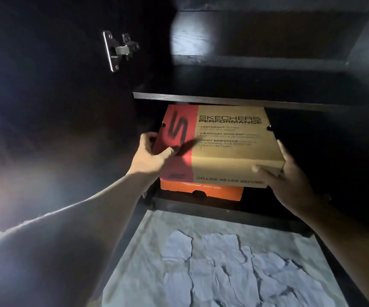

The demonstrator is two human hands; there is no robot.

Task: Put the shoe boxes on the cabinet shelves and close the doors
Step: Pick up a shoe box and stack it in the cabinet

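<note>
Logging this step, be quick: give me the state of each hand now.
Left hand: grips the left edge of the tan and red shoe box, thumb on the lid.
Right hand: holds the box's near right corner, fingers curled round it.

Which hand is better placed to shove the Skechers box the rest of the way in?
Right, probably. The right hand holds the near right corner of the Skechers box, behind it for a push. The left hand grips the side edge further in, beside the open door's hinge.
</note>
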